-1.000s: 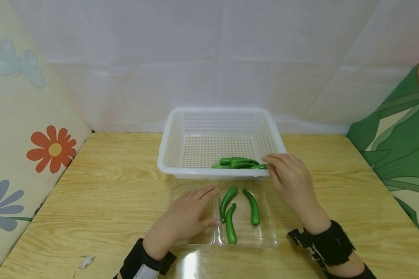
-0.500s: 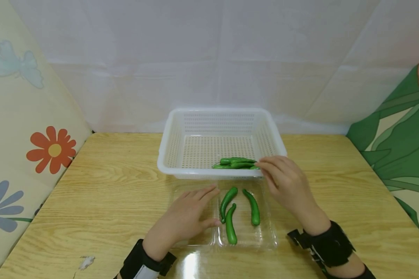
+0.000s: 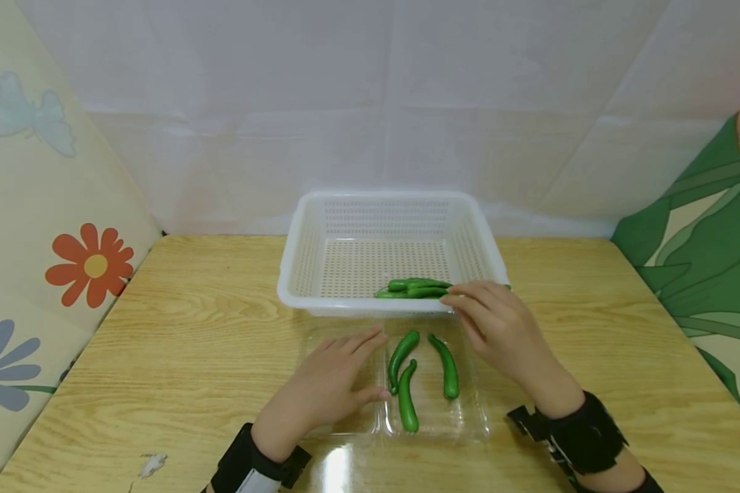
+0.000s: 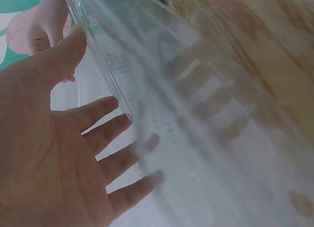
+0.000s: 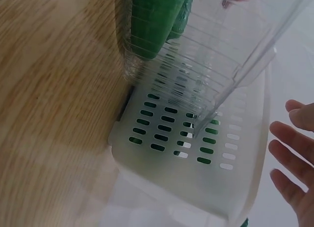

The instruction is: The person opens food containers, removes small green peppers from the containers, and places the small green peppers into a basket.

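In the head view my left hand [image 3: 329, 387] rests over the left half of a clear plastic box [image 3: 477, 428], fingers straight. Its fingertips meet the box's clear wall [image 4: 147, 84] in the left wrist view. Three green peppers [image 3: 449, 366] lie in the box's right half. My right hand [image 3: 499, 329] reaches over the front right rim of a white basket [image 3: 376, 302]. Several more green peppers [image 3: 416, 291] lie along the basket's front wall. One pepper tip [image 5: 244, 222] pokes past the rim, mostly hidden. The right fingers [image 5: 289, 158] are slightly bent, with nothing visible between them.
The basket stands behind the box on a wooden table [image 3: 210, 329]. A white cloth [image 3: 382, 103] hangs at the back. Flower-patterned panels [image 3: 43, 205] line the left and right sides. The table has a chipped spot [image 3: 153, 464] at front left.
My right hand has slid left along the basket's front rim, covering the pepper near the right corner. A green tip now shows to its right. The left hand stays still.
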The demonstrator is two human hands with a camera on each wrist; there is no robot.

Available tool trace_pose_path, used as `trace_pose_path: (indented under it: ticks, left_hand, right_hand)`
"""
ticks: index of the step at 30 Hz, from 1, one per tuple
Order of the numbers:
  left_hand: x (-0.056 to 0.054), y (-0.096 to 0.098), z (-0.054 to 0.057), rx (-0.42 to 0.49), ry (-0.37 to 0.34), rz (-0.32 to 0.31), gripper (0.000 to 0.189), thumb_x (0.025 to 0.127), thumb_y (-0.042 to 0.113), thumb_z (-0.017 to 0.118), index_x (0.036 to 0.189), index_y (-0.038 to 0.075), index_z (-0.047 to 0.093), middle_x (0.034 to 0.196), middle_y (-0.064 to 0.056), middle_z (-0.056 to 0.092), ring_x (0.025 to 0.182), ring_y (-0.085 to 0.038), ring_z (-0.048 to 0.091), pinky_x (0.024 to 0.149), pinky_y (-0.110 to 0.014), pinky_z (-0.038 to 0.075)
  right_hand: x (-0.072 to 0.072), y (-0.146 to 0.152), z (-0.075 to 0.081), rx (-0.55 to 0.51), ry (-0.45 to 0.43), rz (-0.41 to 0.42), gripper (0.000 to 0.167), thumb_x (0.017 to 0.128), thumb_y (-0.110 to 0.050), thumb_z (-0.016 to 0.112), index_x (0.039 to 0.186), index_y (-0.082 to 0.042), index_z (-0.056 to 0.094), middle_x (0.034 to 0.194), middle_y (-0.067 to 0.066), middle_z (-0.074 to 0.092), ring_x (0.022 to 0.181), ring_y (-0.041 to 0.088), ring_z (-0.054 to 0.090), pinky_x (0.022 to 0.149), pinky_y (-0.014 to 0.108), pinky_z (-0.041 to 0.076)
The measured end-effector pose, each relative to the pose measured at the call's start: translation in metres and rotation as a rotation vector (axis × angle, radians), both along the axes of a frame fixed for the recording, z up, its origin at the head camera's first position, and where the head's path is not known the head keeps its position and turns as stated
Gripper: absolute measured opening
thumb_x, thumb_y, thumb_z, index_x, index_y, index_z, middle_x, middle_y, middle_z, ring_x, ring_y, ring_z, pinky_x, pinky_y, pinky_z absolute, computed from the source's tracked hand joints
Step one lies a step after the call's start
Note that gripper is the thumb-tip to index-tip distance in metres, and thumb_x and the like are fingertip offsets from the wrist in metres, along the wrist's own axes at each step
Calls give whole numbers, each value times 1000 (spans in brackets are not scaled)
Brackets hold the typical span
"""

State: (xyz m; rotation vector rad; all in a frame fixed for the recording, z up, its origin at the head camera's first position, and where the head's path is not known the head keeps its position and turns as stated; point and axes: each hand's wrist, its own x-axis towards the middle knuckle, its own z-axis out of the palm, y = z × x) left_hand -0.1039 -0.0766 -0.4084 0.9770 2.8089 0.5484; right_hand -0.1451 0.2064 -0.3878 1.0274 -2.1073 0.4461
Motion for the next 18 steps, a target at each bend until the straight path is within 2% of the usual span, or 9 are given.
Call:
trace_pose_path:
  ticks: [5,9,18]
  left_hand:
    - [0,0,0,-2,-11,0,80,90,57,61,155,17,35,160,-2,30,140,-24,38,115,-49,31]
    - [0,0,0,-7,-5,-1,80,91,57,61,155,17,35,160,-2,31,140,-23,39,115,-49,32]
    - [0,0,1,-7,-15,3,80,91,57,61,155,17,35,160,-1,30,141,-23,38,115,-49,31]
  right_hand:
    - [3,2,2,32,-47,-10,43,108,-26,41,102,2,73,104,15,70,97,33,63,87,44,52]
    - [3,2,3,54,-52,1,44,107,-26,40,101,2,73,104,15,70,98,34,63,88,45,51]
    - [7,3,8,107,-104,28,40,106,-28,44,100,-1,73,102,12,71,99,32,64,94,45,50]
